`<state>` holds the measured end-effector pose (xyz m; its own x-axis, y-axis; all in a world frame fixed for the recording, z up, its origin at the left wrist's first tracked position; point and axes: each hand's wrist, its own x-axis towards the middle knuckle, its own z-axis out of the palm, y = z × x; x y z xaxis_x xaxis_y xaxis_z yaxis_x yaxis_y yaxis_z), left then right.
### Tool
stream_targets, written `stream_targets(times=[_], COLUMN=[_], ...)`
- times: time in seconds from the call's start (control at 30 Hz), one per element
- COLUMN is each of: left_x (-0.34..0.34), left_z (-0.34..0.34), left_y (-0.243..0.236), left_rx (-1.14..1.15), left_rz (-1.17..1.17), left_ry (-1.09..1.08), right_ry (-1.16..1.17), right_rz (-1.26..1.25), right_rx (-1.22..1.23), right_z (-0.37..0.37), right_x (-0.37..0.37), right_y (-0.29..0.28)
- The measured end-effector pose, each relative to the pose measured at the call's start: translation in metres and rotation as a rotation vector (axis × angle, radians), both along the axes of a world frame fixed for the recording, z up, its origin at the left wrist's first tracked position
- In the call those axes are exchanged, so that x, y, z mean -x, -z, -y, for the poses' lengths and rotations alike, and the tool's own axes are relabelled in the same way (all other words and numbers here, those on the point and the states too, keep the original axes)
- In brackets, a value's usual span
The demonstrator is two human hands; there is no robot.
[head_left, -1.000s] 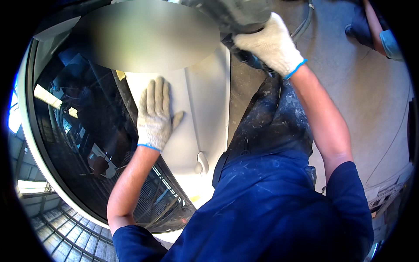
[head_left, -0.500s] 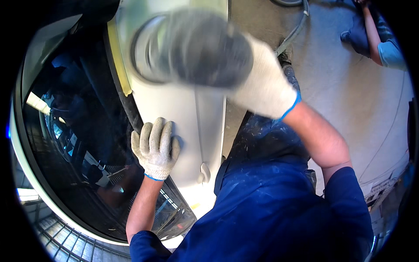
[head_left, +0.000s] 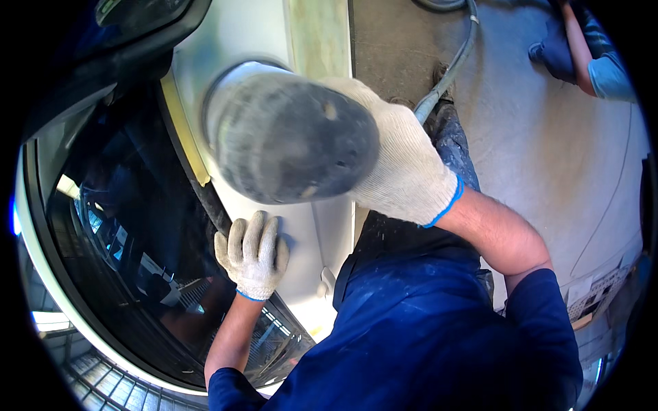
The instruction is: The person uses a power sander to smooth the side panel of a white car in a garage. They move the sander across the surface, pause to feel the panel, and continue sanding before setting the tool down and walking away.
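My right hand [head_left: 401, 157], in a cream knit glove with a blue cuff, grips a dark, rounded power tool with a round pad [head_left: 288, 140], resembling a sander, over a pale car panel [head_left: 315, 19] with greenish patches. My left hand [head_left: 252, 253], also gloved, rests on the white panel beside the dark window glass [head_left: 123, 226], fingers slightly bent and not gripping anything. Yellow masking tape [head_left: 184, 133] runs along the window edge. A door handle [head_left: 325, 282] sits below my left hand, to its right. The tool hides part of the panel beneath it.
A grey hose [head_left: 454, 60] runs past my legs over the concrete floor [head_left: 541, 157]. A black mirror housing [head_left: 137, 38] juts out at upper left. Another person's arm [head_left: 582, 61] and dark-clothed leg show at upper right. A thin cable lies along the floor at right.
The tool in my right hand has come down and leftward over the panel. My left hand has slid down, toward my body, along the panel, its fingers more bent.
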<state>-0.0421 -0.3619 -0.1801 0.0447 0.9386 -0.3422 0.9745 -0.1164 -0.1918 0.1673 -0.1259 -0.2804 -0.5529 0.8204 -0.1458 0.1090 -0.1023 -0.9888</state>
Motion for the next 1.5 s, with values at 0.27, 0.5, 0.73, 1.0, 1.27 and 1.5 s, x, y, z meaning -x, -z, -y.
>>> stream_targets(times=[0.27,0.5,0.73,1.0,1.27,1.5], left_x=[-0.002,0.007,-0.008,0.033,-0.015,-0.014], left_z=[-0.004,-0.001,-0.126,-0.306,-0.199,-0.211], left_y=[0.000,-0.007,-0.021,0.093,0.058,0.064], left_rx=[-0.024,-0.162,-0.218,-0.315,-0.070,-0.032], left_rz=[0.009,0.248,0.119,-0.383,-0.542,-0.484], left_ry=[0.001,-0.010,0.058,0.274,0.238,0.251], right_ry=[0.006,-0.018,-0.225,0.059,0.289,0.328], right_rz=[0.041,-0.156,0.028,0.116,0.241,0.235], right_rx=[-0.420,0.016,0.086,0.166,0.422,0.417], right_z=[-0.087,-0.015,0.062,0.043,0.025,0.031], right_x=[0.020,-0.002,-0.046,-0.088,-0.163,-0.177], right_y=[0.025,0.010,0.029,0.089,0.162,0.160])
